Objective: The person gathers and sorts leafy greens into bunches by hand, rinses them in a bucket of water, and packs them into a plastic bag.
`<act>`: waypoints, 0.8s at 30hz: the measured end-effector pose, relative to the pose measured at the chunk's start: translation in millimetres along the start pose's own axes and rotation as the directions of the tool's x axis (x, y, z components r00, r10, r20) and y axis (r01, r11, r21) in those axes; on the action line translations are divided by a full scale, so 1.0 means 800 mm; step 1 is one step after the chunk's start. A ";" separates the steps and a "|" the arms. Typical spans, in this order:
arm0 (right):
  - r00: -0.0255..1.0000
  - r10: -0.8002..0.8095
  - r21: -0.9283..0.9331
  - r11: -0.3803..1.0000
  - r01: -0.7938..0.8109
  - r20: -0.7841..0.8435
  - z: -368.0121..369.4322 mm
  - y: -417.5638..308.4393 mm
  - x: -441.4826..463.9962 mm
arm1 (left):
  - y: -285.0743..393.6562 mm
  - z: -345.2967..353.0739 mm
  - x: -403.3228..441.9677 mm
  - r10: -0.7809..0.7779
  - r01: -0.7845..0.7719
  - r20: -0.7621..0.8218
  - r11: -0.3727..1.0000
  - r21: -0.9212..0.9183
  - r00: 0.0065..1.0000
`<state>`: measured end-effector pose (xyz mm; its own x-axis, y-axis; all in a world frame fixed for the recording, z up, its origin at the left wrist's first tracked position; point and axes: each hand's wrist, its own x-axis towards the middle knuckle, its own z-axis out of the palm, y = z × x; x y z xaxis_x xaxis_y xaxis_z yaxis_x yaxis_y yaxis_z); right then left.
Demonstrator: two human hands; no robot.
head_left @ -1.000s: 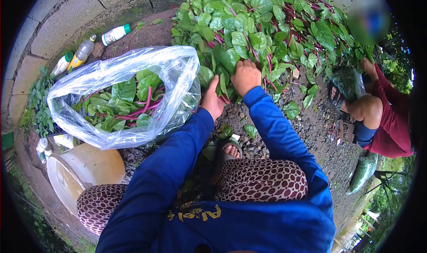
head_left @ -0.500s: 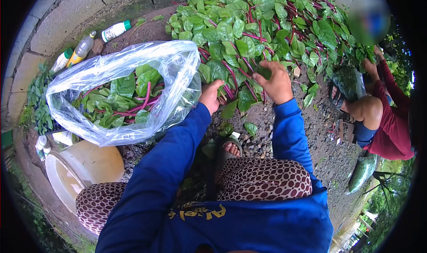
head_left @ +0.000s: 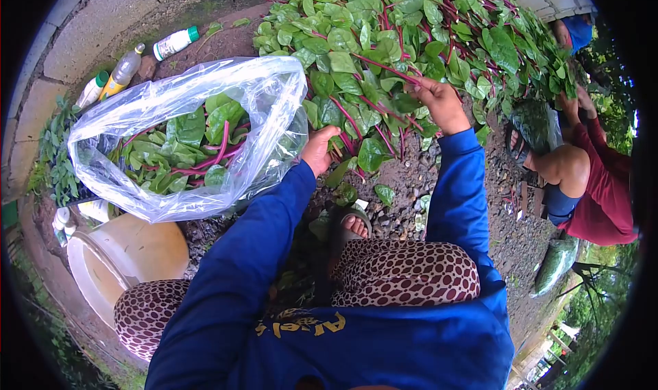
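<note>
A big heap of leafy greens with purple-red stems [head_left: 384, 40] covers the ground ahead. My right hand [head_left: 442, 105] pinches a long red stem [head_left: 387, 68] at the heap's near edge. Just right of the bag, my left hand [head_left: 319, 150] is closed around leafy stems [head_left: 346, 143], whose gripped parts are partly hidden by the fingers. A clear plastic bag [head_left: 274, 95] lies open on the left, with loose leaves and red stems [head_left: 223, 147] inside it.
Bottles [head_left: 123, 73] lie by the block wall [head_left: 103, 30]. A beige bucket [head_left: 154, 249] is near my left knee. At the right a person in a red top [head_left: 603, 191] crouches beside a filled bag [head_left: 556, 263]; another person's blue clothing [head_left: 579, 32] shows beyond the heap.
My right hand has moved from the heap beside my left hand to the right and has taken hold of a stem. My left hand has shifted slightly left, toward the bag.
</note>
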<state>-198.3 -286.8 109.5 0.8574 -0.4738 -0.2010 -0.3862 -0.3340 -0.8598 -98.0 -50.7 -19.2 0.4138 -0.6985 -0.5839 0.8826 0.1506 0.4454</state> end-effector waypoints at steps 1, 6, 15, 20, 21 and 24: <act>0.999 0.036 -0.012 0.999 -0.036 0.029 0.003 -0.005 0.001 | 0.000 0.001 -0.001 0.000 0.000 0.002 1.000 0.002 1.000; 0.995 0.074 0.284 0.955 -0.090 0.068 0.044 -0.045 -0.002 | 0.000 0.003 -0.001 0.000 0.000 -0.002 1.000 -0.007 1.000; 0.997 -0.071 -0.756 0.654 0.025 -0.029 0.078 -0.075 -0.010 | 0.004 0.004 -0.003 -0.083 0.083 0.012 0.996 -0.042 0.996; 0.959 -0.253 -0.921 0.390 -0.022 -0.130 0.138 -0.030 -0.005 | 0.011 0.019 -0.016 -0.046 0.057 0.076 0.987 -0.152 0.996; 0.928 -0.350 -0.904 0.426 0.034 -0.130 0.146 -0.031 -0.015 | 0.015 0.028 -0.025 -0.015 0.034 0.091 0.977 -0.211 0.996; 0.895 -0.443 -0.845 0.495 0.202 -0.046 0.183 -0.034 -0.052 | 0.010 0.024 -0.023 -0.038 0.078 0.150 0.959 -0.271 0.988</act>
<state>-173.7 -138.4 72.7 0.9232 -0.3136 0.2221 -0.3058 -0.9496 -0.0697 -103.2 -49.6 8.0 0.3418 -0.8006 -0.4921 0.9395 0.2796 0.1977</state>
